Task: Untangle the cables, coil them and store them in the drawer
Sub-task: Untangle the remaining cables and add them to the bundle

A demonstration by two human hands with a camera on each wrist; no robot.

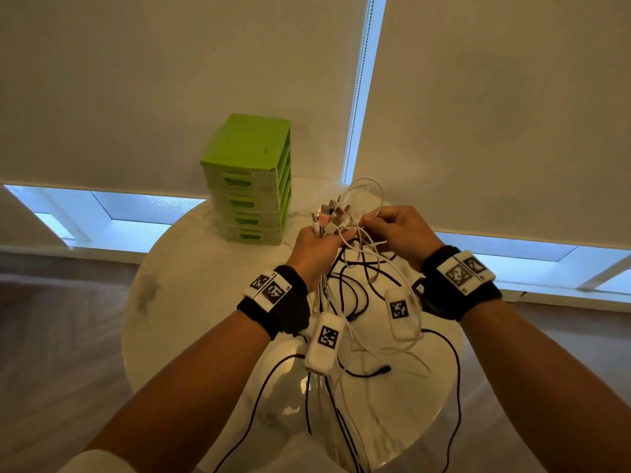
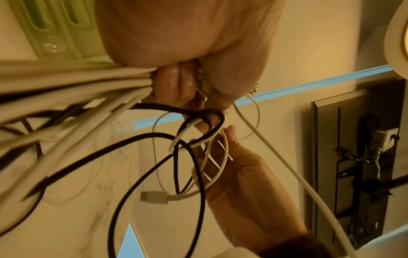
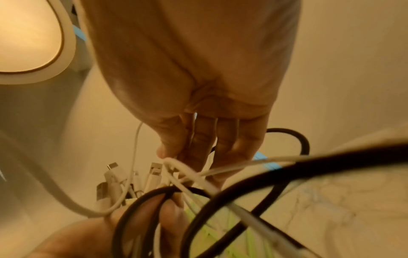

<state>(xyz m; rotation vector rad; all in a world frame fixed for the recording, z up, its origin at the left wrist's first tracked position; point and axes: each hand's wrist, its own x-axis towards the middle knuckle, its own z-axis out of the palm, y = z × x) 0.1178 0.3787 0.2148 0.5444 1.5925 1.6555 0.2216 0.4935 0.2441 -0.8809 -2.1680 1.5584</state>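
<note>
My left hand (image 1: 317,247) grips a bundle of white and black cables (image 1: 345,295) just below their plugs (image 1: 329,213), which fan out above the fist. In the left wrist view its fingers (image 2: 174,82) curl round the white strands. My right hand (image 1: 392,230) is close on the right and pinches a loop of white cable (image 3: 176,165) at the tangle. Black cable loops (image 3: 243,192) cross between both hands. A loose white plug (image 2: 154,197) dangles below. The cables' long tails hang down over the table (image 1: 191,268). The green drawer unit (image 1: 249,155) stands behind, with all drawers closed.
The round white marble table stands against lowered roller blinds (image 1: 495,114), with a bead chain (image 1: 358,80) hanging between them. The drawer unit sits at the table's far edge, left of my hands. Floor lies on both sides of the table.
</note>
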